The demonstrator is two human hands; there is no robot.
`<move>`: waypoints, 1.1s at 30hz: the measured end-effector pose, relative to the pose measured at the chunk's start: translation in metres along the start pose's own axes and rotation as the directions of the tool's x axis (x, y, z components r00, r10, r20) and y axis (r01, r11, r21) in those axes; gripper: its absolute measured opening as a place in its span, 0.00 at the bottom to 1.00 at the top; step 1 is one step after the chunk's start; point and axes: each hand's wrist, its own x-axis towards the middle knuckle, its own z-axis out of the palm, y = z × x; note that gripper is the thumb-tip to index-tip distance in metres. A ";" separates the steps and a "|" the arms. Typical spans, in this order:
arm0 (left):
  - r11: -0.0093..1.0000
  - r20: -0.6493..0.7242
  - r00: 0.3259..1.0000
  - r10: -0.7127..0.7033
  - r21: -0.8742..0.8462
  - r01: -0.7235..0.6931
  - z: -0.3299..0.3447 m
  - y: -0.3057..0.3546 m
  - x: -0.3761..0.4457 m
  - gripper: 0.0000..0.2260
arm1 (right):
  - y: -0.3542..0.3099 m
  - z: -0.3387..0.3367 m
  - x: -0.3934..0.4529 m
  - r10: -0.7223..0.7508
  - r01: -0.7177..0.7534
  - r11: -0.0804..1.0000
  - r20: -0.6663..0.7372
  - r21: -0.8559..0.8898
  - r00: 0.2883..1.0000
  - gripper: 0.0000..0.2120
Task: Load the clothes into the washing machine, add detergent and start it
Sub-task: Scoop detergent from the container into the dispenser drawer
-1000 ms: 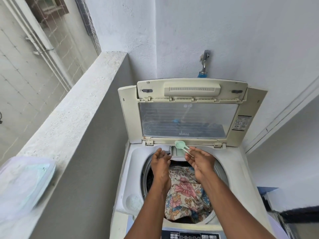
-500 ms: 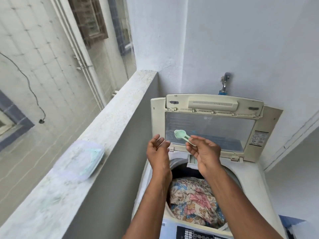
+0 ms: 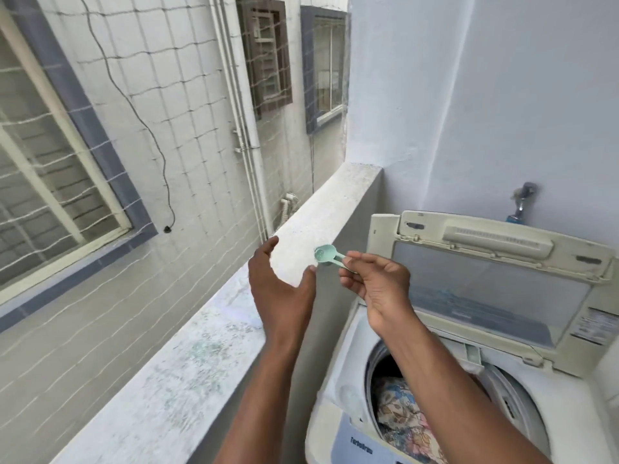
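Ledge (image 3: 207, 356) beside washing machine (image 3: 338, 393); right hand (image 3: 378, 283) pinches green scoop (image 3: 326, 255), left hand (image 3: 281, 289) fingers spread.

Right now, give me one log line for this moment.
right hand: holds scoop by handle | left hand: open, empty, beside scoop | washer lid: up | clothes: in drum | ledge: under hands

two bare forearms, no sleeves, bare hands

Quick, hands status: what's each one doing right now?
Left hand: open, holding nothing, fingers spread above the ledge.
Right hand: closed on the green scoop, pinching its handle.
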 end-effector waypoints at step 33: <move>0.875 0.079 0.980 -0.181 0.467 0.124 -0.091 -0.071 0.010 0.62 | 0.090 0.064 -0.021 -0.006 0.049 0.893 0.099 -0.447 0.995 0.08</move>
